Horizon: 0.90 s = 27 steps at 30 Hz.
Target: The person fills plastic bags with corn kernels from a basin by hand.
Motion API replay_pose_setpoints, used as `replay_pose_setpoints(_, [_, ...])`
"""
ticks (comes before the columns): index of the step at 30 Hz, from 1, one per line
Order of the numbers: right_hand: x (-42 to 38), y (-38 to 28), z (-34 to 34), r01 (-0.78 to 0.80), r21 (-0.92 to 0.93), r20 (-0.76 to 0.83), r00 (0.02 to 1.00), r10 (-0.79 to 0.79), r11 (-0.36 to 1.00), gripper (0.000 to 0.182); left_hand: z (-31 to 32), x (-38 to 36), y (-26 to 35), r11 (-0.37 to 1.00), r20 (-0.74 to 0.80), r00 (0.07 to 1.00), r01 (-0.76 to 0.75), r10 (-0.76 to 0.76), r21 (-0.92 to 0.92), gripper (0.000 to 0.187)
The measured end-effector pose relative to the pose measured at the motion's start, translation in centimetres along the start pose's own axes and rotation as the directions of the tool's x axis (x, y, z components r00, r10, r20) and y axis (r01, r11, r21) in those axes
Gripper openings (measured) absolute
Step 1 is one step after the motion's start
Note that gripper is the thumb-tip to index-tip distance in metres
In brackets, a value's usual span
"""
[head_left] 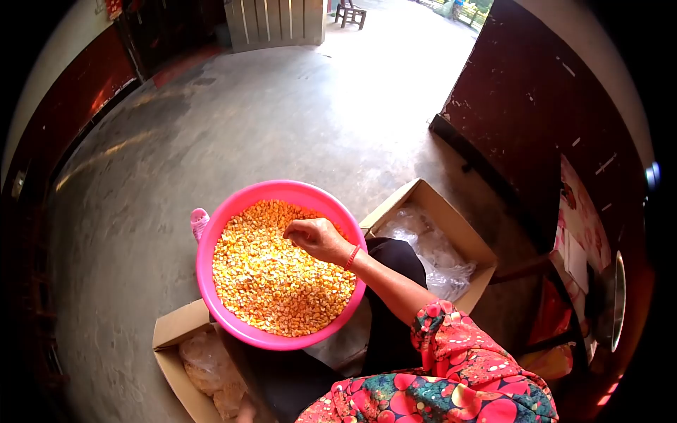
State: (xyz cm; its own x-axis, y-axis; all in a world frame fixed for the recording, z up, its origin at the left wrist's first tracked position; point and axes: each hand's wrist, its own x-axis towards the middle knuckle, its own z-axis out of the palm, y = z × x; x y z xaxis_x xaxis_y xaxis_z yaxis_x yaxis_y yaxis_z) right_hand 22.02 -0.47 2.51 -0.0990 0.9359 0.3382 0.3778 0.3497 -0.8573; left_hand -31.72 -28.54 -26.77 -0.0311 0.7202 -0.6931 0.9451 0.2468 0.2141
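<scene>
A pink basin (206, 282) of yellow corn kernels (271, 282) rests at my lap. Over the upper right part of the kernels is my right hand (317, 238), its fingers curled together in a pinch. Whatever sits between those fingertips is too small or hidden to make out. A red bracelet circles that wrist. Only a sliver of my left hand (246, 410) shows at the bottom edge, by the cardboard box (173, 363) on the left. Its fingers are hidden. Inside that box lies a clear plastic bag (208, 366) with brownish contents.
To the right of the basin stands a second cardboard box (474, 285) lined with clear plastic (430, 247). A pink slipper (199, 222) pokes out beside the basin. Furniture and a round metal-edged object (618, 302) stand far right. A stool (350, 15) is by the bright doorway.
</scene>
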Motion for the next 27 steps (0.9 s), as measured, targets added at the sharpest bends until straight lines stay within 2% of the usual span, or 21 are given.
replay_pose_setpoints(1, [0.0,-0.1,0.0,-0.007,0.004,0.003,1.0,0.007,1.0,0.009,1.1,0.6,-0.7,0.996,-0.089,0.995,-0.049,0.042,-0.076,0.064])
replay_pose_setpoints(2, [0.0,-0.1,0.0,-0.013,0.008,0.004,1.0,0.013,1.0,0.009,1.6,1.5,-1.6,0.998,-0.078,0.997,-0.019,0.014,-0.068,0.064])
replay_pose_setpoints(5, [0.0,0.1,0.1,-0.025,0.0,-0.021,0.999,0.025,1.0,0.008,-0.8,2.3,2.4,0.998,-0.012,0.998,0.058,-0.058,-0.027,0.063])
replay_pose_setpoints(15, [-0.1,1.2,0.6,-0.041,-0.065,0.026,0.999,0.043,0.997,0.01,-3.3,3.2,5.9,0.992,0.029,0.993,0.113,-0.112,-0.05,0.059])
replay_pose_setpoints(19, [-0.3,1.8,1.0,0.01,-0.087,0.045,0.999,-0.006,0.996,0.009,-3.1,2.9,6.0,0.988,0.04,0.991,0.134,-0.131,-0.075,0.058])
replay_pose_setpoints(22, [-0.4,1.3,0.7,0.002,-0.117,0.104,0.995,0.01,0.993,0.009,-2.5,2.1,5.6,0.983,0.058,0.989,0.142,-0.136,-0.117,0.057])
replay_pose_setpoints(23, [-0.4,1.0,0.5,-0.056,-0.141,0.127,0.989,0.074,0.988,0.009,-1.9,1.8,5.5,0.98,0.075,0.987,0.152,-0.143,-0.132,0.056])
replay_pose_setpoints(26, [-0.4,2.0,0.8,0.05,-0.056,0.04,0.998,-0.048,0.997,0.009,-0.7,0.5,4.5,0.955,0.123,0.979,0.186,-0.16,-0.233,0.056])
replay_pose_setpoints(27, [-0.3,2.0,0.7,0.037,-0.057,0.049,0.998,-0.035,0.998,0.009,-0.6,0.3,4.5,0.935,0.146,0.973,0.215,-0.179,-0.281,0.055])
